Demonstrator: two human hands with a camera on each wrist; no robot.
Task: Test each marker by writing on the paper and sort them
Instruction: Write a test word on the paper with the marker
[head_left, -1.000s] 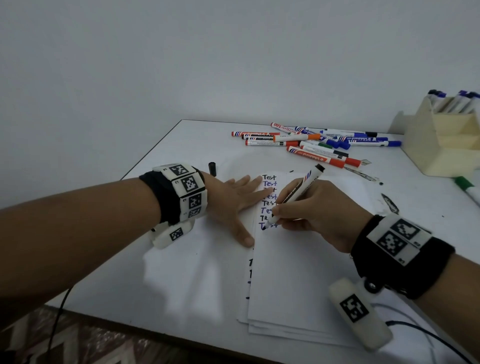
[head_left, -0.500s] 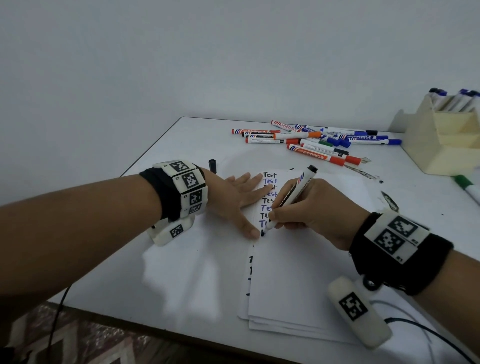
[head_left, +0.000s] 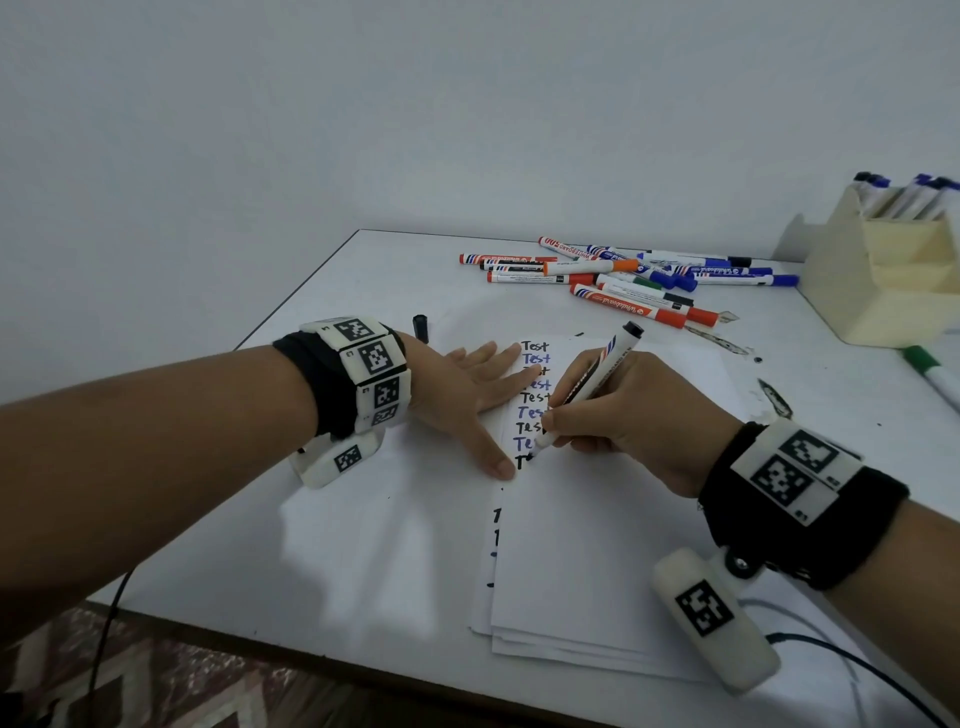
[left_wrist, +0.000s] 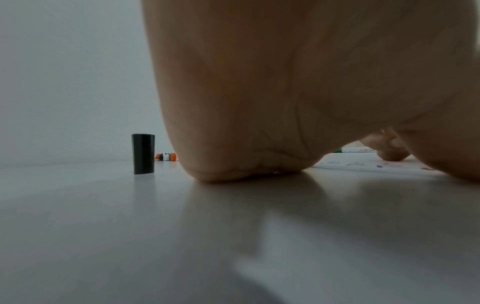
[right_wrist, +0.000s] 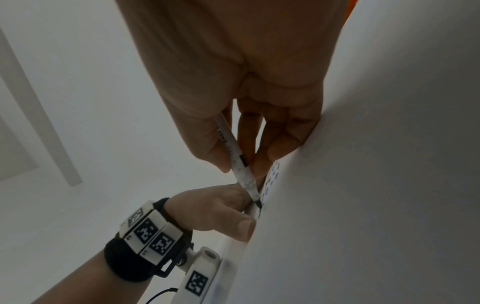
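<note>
A stack of white paper (head_left: 587, 561) lies on the white table, with a column of "Test" words in black and blue down its left side. My right hand (head_left: 618, 415) grips a white marker (head_left: 592, 384) with a black end, its black tip (right_wrist: 257, 202) touching the sheet at the bottom of the column. My left hand (head_left: 467, 395) lies flat with straight fingers on the paper's left edge, thumb (right_wrist: 241, 226) beside the tip. A black cap (left_wrist: 143, 153) stands upright on the table left of that hand.
Several capped markers (head_left: 628, 280) in red, orange, blue, green and black lie in a loose pile at the back of the table. A cream holder (head_left: 893, 280) with blue markers stands at the far right. A green-capped marker (head_left: 930, 369) lies below it. Cables trail off the near edge.
My right hand has moved the marker down the column toward me, and a new black stroke has started below the earlier words. My left hand stays flat on the paper.
</note>
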